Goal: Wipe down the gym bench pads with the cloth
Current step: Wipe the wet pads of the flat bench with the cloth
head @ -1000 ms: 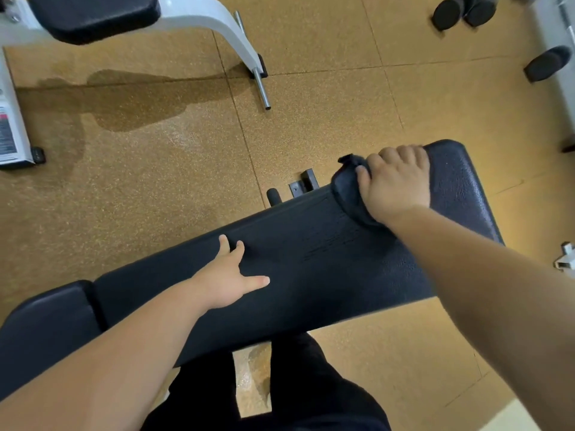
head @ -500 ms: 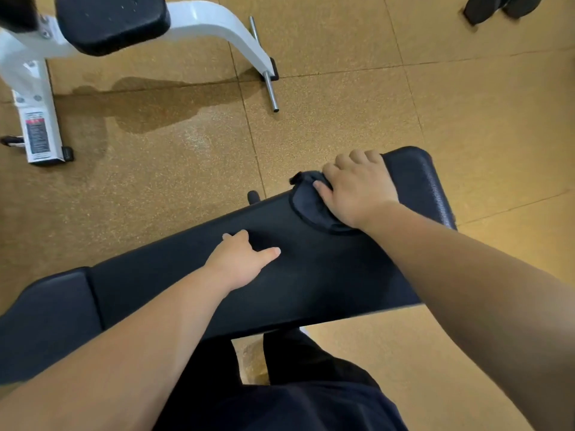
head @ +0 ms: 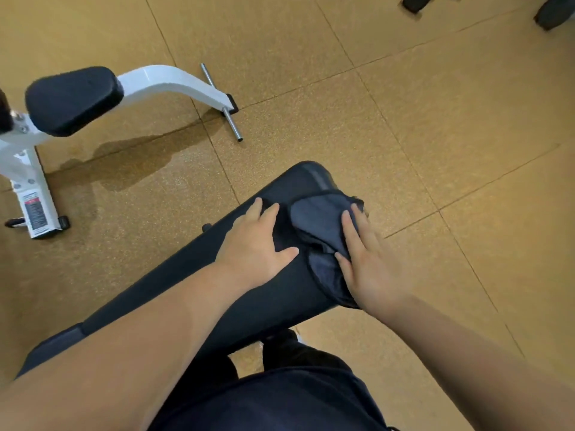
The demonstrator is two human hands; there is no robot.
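Pressure from the flat right hand (head: pixel 370 262) keeps the cloth (head: pixel 320 225) working against the bench pad (head: pixel 193 275); judged best practice is overlapping strokes out to the pad's far rounded end. Head view: the right hand lies open, fingers spread, palm down on the cloth's near-right edge, not clenched. The left hand (head: pixel 255 244) lies open and empty on the pad just beside the cloth, bracing.

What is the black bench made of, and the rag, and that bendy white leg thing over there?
The bench pad looks like black vinyl or faux leather over padding: smooth, faintly shiny, with rounded edges. The cloth under the right hand seems a soft dark blue-grey fabric, since it wrinkles and folds. The white frame looks like painted metal: glossy and rigid, ending at a bare silvery bar.
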